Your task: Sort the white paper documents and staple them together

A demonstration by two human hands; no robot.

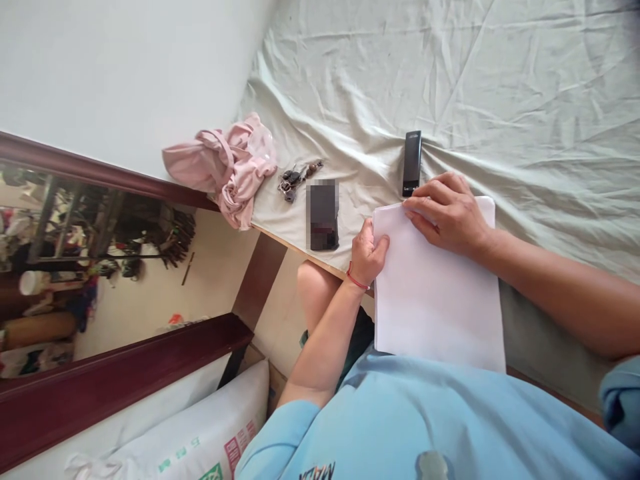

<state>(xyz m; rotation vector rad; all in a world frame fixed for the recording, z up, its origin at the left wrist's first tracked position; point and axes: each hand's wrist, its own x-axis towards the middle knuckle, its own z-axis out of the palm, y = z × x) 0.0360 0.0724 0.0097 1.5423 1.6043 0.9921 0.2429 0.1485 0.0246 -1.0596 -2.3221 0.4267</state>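
Observation:
A stack of white paper sheets (440, 300) rests against my body at the edge of the cloth-covered surface. My left hand (369, 252) grips the stack's left edge near its upper corner, thumb on top and the other fingers behind. Across the top lies my right hand (445, 213), its bent fingers and thumb closed at the upper edge of the paper. Just beyond those fingertips is a narrow black object (413, 162) that looks like a stapler, apart from the stack. A dark, partly blurred rectangular thing (323, 217), possibly a phone, lies left of the paper.
A bunch of keys (291, 181) and a crumpled pink cloth (233, 167) lie on the left of the wrinkled pale green sheet (380, 73). Below left, a dark red-framed mirror (125, 267) leans beside the surface, with a white printed sack (200, 427) near it.

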